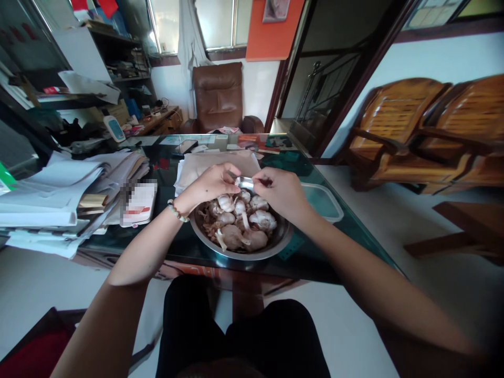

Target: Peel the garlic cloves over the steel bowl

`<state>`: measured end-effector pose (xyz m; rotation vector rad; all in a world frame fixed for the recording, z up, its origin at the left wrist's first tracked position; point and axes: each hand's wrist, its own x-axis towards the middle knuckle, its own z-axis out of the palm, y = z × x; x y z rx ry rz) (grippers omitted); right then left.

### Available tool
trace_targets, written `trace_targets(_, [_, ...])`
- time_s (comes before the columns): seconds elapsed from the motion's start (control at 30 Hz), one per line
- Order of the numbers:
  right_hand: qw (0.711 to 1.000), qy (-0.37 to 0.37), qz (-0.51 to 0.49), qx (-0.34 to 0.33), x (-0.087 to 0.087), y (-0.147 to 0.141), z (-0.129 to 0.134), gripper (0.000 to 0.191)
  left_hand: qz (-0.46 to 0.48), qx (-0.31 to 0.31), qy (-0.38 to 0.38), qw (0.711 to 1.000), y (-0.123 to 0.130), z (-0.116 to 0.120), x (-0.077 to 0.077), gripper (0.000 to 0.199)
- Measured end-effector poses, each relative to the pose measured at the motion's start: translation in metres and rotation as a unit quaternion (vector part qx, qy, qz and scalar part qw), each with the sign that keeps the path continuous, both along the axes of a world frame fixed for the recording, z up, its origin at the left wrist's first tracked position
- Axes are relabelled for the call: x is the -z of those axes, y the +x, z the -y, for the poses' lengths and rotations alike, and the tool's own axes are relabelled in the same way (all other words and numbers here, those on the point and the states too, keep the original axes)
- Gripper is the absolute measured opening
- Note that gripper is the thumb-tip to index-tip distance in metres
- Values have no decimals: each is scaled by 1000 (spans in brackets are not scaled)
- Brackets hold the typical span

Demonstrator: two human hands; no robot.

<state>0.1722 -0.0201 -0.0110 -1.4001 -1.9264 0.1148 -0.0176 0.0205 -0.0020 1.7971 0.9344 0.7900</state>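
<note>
A round metal bowl [243,256] stands on the glass-topped desk [311,257], filled with several garlic bulbs [231,236] and loose papery skins. Over its far left rim, my left hand [208,186] pinches a small whitish garlic clove [238,181] between thumb and fingertips. Opposite it, above the far right rim, my right hand [280,191] is closed in a pinch. Whatever its fingertips may hold is hidden. Both hands are close together but apart, just above the garlic.
A clear plastic container [323,202] sits right of the bowl. Behind it lie papers [220,161] and a phone [187,146]. Paper stacks [51,191] and a white box [142,202] cover the desk's left side. A brown armchair [219,97] faces me; wooden chairs [397,126] stand right.
</note>
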Motion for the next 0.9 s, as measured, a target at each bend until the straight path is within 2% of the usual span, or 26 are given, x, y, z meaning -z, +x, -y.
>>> trace_targets(0.1, [992, -49, 112, -5, 0, 0, -1, 17, -5, -19, 43, 999, -2, -6, 4, 21])
trace_targets(0.2, [979, -76, 183, -38, 2, -1, -1, 19, -16, -33, 98, 995, -4, -11, 9, 21])
trace_targets(0.33, [978, -49, 174, -107, 2, 0, 0, 32, -54, -33, 164, 984, -3, -10, 13, 24])
trace_targets(0.6, [995, 14, 28, -95, 2, -3, 1, 18, -173, -27, 207, 963, 4, 7, 2, 20])
trace_targets(0.77, [989, 56, 107, -81, 7, -4, 1, 19, -188, -22, 211, 959, 7, 14, 0, 19])
trace_targets(0.9, [985, 75, 149, -55, 8, -3, 2, 21, -152, 2, 180, 972, 8, 12, 3, 20])
